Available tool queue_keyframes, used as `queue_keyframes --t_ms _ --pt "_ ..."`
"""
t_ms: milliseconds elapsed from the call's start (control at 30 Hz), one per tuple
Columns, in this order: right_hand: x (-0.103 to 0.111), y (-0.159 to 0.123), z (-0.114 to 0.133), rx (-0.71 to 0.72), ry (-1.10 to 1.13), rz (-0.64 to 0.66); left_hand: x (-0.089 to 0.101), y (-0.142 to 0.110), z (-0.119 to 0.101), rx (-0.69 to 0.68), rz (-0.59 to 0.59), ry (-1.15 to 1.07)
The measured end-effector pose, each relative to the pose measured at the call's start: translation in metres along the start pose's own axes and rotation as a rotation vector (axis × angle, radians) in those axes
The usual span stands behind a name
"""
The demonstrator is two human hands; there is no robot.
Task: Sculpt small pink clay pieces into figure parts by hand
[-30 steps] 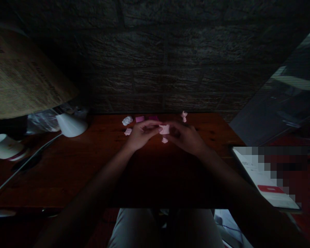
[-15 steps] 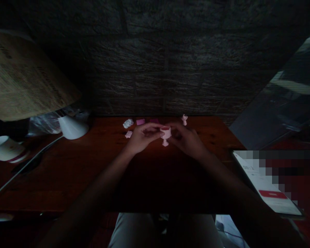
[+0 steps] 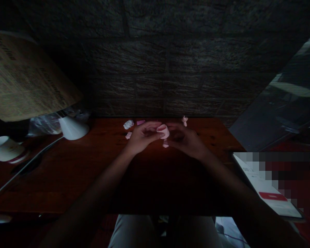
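A small pale-pink cup-shaped piece, its material too dim to tell, is tilted with its hollow side up. My left hand grips it, thumb in front and fingers curled behind. At its right side my right hand has thumb and fingers parted; whether a fingertip touches the cup cannot be made out. Just below the cup, partly covered by my right thumb, a small pink piece shows on the wooden table.
Beyond my left hand lie a crumpled white lump, a pink scrap and a pink block. Another pink shaped piece stands at back right. A lamp, a paper cup and a tablet flank the table.
The pink cup has tipped and shifted slightly left in my left hand. My right fingers have loosened from around it, and the right thumb has dropped lower.
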State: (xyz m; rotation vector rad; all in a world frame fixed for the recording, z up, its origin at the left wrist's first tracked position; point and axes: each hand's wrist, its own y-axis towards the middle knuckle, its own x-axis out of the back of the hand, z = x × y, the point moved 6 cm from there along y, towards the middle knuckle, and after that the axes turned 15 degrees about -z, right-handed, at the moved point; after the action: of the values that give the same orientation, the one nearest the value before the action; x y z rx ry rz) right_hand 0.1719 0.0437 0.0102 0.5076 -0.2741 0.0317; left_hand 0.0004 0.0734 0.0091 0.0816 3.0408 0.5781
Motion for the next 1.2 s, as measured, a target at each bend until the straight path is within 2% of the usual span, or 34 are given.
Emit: queue_keyframes --t_ms 100,200,367,467,700,900,1067,1200 --pt "-0.002 -0.001 0.001 -0.040 0.092 0.001 -0.001 0.000 -0.002 -0.012 0.008 0.018" --pt "0.002 0.000 0.002 -0.034 0.065 -0.046 -0.002 -0.002 0.000 0.008 0.029 0.058" --pt "0.015 0.001 0.001 0.020 -0.088 -0.235 -0.008 -0.006 0.002 0.019 0.115 0.074" --pt "0.020 0.002 0.000 0.024 -0.137 -0.323 -0.010 -0.008 0.000 -0.008 0.125 0.064" --pt "0.015 0.003 -0.008 -0.270 0.170 -0.294 -0.001 -0.002 0.000 -0.078 -0.005 0.068" --pt "0.014 0.001 -0.008 -0.470 0.362 -0.296 -0.006 -0.006 0.000 -0.167 0.011 0.050" --pt "0.012 0.000 -0.013 -0.524 0.416 -0.293 -0.009 -0.007 -0.001 -0.160 0.021 0.041" --pt "0.010 0.000 -0.014 -0.518 0.426 -0.296 -0.011 -0.008 -0.001 -0.071 0.041 0.033"
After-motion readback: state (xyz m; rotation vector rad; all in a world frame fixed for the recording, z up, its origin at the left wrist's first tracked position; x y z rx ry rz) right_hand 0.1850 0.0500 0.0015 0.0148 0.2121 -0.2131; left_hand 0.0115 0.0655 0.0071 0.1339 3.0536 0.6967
